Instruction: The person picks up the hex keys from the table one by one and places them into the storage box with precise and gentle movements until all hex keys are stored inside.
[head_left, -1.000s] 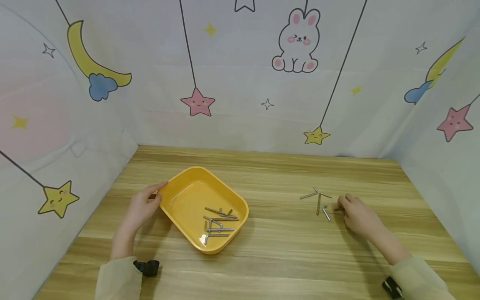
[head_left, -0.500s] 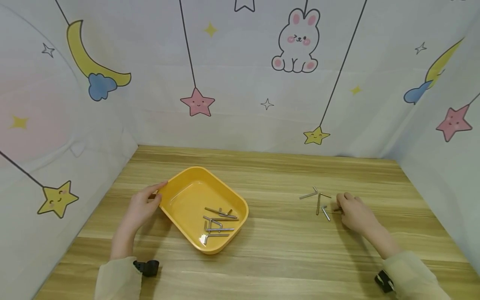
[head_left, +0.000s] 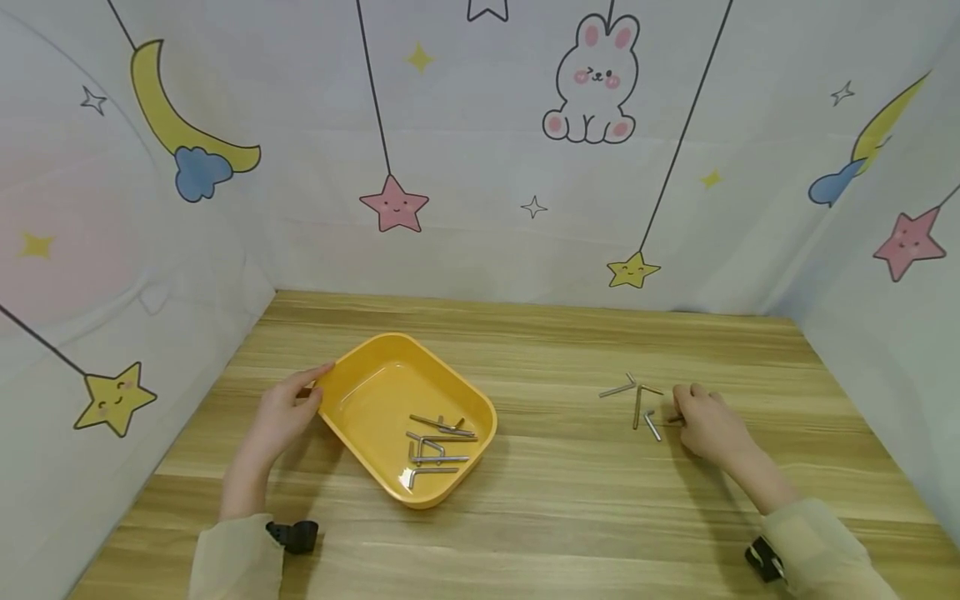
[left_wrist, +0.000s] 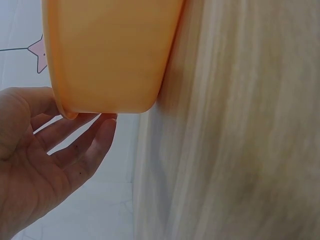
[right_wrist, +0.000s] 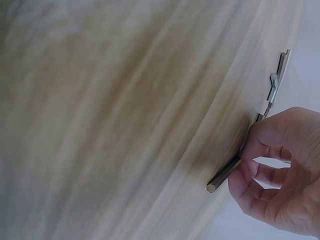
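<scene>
My left hand [head_left: 283, 415] holds the left corner of a yellow plastic tray [head_left: 351, 443], thumb and fingers on either side of it. The left wrist view shows the fingers against the tray's outer wall [left_wrist: 110, 60]. Several L-shaped hex keys [head_left: 442, 438] lie in the tray's near-right part. At the right, my right hand [head_left: 712, 425] pinches a dark hex key [right_wrist: 223, 174] between thumb and fingers, low over the tabletop; the hand hides part of it. Beside that hand lie a short silver hex key [head_left: 652, 426], a bronze one [head_left: 637, 407] and a thin grey one [head_left: 617, 390].
The wood-grain table [head_left: 547, 500] is walled at the back and sides by white cloth [head_left: 480, 258] printed with stars, moons and a rabbit. Black wrist-worn devices [head_left: 298, 536] sit at both sleeves.
My right forearm and wrist have shifted slightly left, while the right fingers stay at the hex key. The left hand and tray have not visibly moved.
</scene>
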